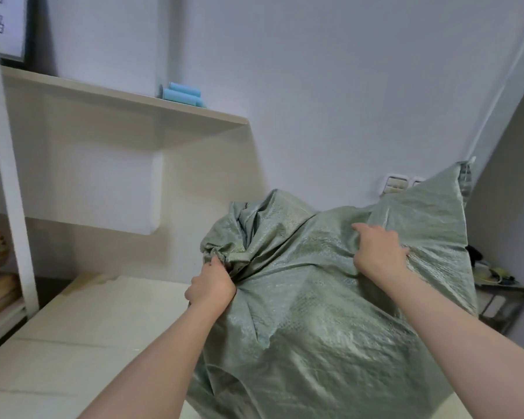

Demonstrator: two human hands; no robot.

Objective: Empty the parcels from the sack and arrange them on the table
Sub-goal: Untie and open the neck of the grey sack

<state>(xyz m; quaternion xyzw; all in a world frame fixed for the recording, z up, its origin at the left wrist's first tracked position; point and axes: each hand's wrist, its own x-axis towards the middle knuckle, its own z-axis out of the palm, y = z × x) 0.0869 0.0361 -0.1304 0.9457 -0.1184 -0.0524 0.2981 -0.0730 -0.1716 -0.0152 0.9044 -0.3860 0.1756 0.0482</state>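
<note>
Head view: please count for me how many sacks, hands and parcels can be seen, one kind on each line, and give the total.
sack: 1
hands: 2, the left hand and the right hand, each gripping the sack's cloth
parcels in sight: 0
Total: 3

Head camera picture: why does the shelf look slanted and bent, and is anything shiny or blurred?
In the head view, the wide-angle lens tilts and bows the shelf; light is soft and even; the sack shows a mild sheen; the picture's edges look slightly soft.
</note>
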